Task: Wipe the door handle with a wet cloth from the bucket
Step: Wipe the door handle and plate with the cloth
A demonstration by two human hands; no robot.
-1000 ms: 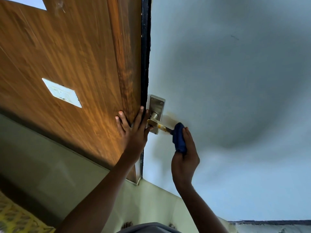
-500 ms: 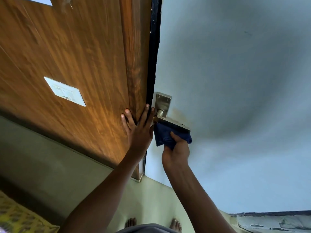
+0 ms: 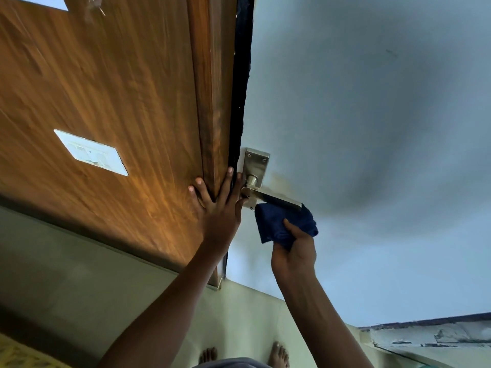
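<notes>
While under the door handle [image 3: 271, 197], blue cloth [image 3: 281, 224] bunched in closed right-hand fingers [image 3: 291, 225].

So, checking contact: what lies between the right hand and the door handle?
The blue cloth, bunched in the right hand, sits under the handle lever in the head view.

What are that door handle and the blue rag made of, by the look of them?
The door handle looks like metal with a brushed, satin silver finish: it shows a dull sheen, and its backplate is fixed with screws. The blue cloth in the right hand looks like soft fabric, possibly microfibre: it bunches and folds.
</notes>
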